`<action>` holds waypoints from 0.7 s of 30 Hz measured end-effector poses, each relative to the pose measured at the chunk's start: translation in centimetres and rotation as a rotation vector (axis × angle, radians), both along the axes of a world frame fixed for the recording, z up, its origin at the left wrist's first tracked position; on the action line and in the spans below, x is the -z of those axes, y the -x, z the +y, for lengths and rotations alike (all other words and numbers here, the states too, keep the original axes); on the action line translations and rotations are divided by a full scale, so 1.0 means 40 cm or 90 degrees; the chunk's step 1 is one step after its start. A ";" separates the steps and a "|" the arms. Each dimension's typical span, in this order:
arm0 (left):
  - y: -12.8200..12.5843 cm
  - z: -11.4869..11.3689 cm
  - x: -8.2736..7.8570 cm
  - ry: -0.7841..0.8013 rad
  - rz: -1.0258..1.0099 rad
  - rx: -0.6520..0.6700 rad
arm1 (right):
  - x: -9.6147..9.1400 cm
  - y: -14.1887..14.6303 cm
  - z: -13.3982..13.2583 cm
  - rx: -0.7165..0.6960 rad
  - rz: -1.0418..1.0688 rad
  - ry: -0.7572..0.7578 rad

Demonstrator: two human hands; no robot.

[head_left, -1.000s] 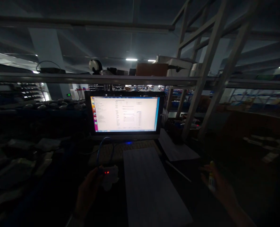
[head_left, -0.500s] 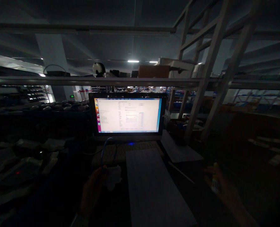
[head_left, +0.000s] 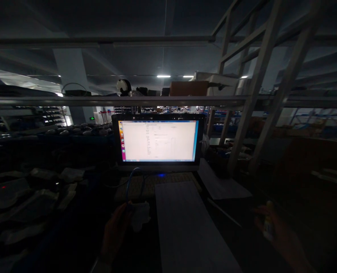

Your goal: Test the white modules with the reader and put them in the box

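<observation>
In dim light, my left hand (head_left: 117, 227) is closed around the end of a blue cable (head_left: 132, 173), which arches up toward the keyboard (head_left: 168, 181). A pale, flat housing with an irregular outline (head_left: 140, 215) lies against those fingertips; whether the cable is plugged into it is too dark to tell. On the right, my right hand (head_left: 279, 235) is wrapped around a small white-and-yellow tube (head_left: 267, 226) with a rounded end. A long white sheet of paper (head_left: 191, 227) lies between the hands.
A lit monitor (head_left: 159, 141) stands behind the keyboard. More paper (head_left: 222, 182) and a thin white stick (head_left: 224, 213) lie to the right. Several pale housings (head_left: 40, 203) fill the left side. A shelf (head_left: 157, 101) spans above, with a metal frame (head_left: 259, 87) at right.
The whole scene has shifted slightly right and down. On the monitor, the text at the page's left has gone and other fields look different. Both hands keep their holds.
</observation>
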State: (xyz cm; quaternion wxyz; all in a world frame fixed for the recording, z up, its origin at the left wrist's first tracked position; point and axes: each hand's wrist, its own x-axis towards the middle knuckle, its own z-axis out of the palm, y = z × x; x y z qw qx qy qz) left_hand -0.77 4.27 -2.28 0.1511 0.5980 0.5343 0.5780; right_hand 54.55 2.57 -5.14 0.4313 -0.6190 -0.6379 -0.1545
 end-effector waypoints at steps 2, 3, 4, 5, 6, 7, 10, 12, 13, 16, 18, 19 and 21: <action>0.000 0.002 0.005 -0.014 0.006 -0.007 | 0.002 -0.001 0.000 0.001 -0.007 -0.007; 0.001 0.003 0.007 -0.022 0.014 -0.006 | 0.002 0.001 -0.001 0.002 -0.011 -0.009; 0.002 0.003 0.008 -0.030 0.023 -0.005 | 0.001 0.002 -0.002 0.002 -0.016 -0.011; 0.003 0.003 0.009 -0.034 0.031 -0.004 | -0.001 0.004 -0.003 0.002 -0.019 -0.013; 0.004 0.002 0.009 -0.037 0.034 -0.005 | -0.002 0.006 -0.004 0.002 -0.023 -0.014; 0.004 0.002 0.009 -0.036 0.033 -0.004 | -0.003 0.007 -0.005 0.004 -0.025 -0.012; 0.004 0.000 0.007 -0.020 0.023 0.002 | -0.003 0.005 -0.006 0.008 -0.024 0.006; 0.003 -0.002 0.006 -0.014 0.020 0.007 | 0.000 0.002 -0.005 0.009 -0.016 0.010; 0.003 -0.002 0.006 -0.013 0.019 0.007 | 0.001 0.000 -0.005 0.009 -0.013 0.011; 0.004 -0.002 0.007 -0.019 0.020 0.002 | 0.004 -0.004 -0.005 0.002 -0.015 0.007; 0.006 0.001 0.011 -0.022 0.028 0.000 | 0.006 -0.006 -0.005 0.000 -0.019 -0.001; 0.007 0.002 0.013 -0.026 0.032 0.001 | 0.007 -0.007 -0.005 -0.003 -0.023 -0.001; 0.009 0.005 0.017 -0.031 0.034 -0.002 | 0.008 -0.009 -0.004 -0.006 -0.031 0.010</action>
